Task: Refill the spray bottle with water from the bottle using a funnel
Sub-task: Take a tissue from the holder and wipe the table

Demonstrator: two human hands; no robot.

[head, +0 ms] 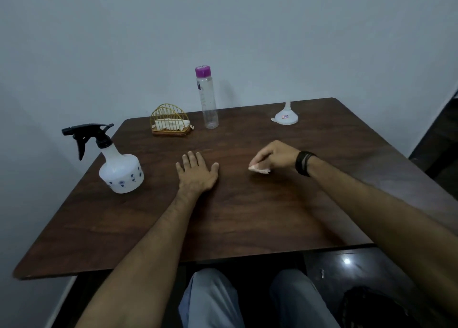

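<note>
A white spray bottle (120,170) with a black trigger head stands near the table's left edge, its head screwed on. A tall clear bottle (208,104) with a purple cap stands upright at the back middle. A white funnel (286,117) rests mouth down at the back right. My left hand (197,172) lies flat on the wood, palm down, fingers apart, right of the spray bottle. My right hand (275,157) presses a small crumpled white tissue (259,169) against the tabletop, pinched in its fingertips.
A yellow wire napkin holder (170,124) with white napkins sits left of the clear bottle. The dark wooden table (247,216) meets a pale wall at the back. My knees show below the near edge, and a dark glossy floor lies to the right.
</note>
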